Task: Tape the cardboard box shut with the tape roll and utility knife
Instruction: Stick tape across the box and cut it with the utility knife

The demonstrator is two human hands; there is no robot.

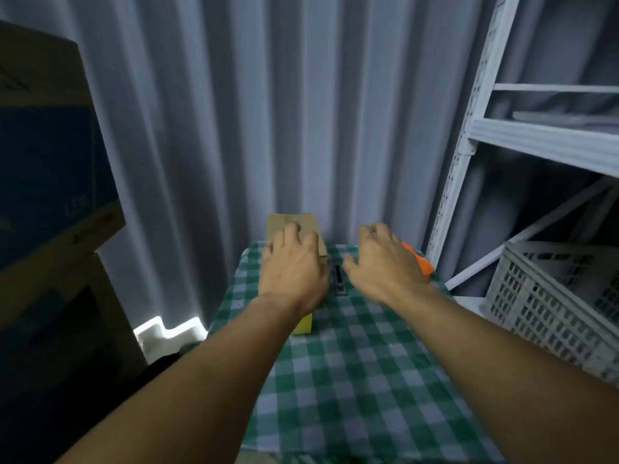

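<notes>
A small brown cardboard box [294, 222] stands at the far left of a table with a green checked cloth [361, 370]. My left hand [293, 269] lies flat on top of the box, fingers spread. My right hand [382, 262] hovers open over the table to the right of the box, holding nothing. Between the two hands lies a dark utility knife [339, 279] on the cloth. An orange object [420, 261], perhaps the tape roll, shows partly from behind my right hand. A yellow edge [303, 324] shows under my left wrist.
A white metal shelf rack [475, 128] stands at the right with a grey plastic crate [556, 306] beside it. Big cardboard boxes [50, 162] are stacked at the left. A corrugated grey wall is behind the table. White foam [167, 333] lies on the floor at the left.
</notes>
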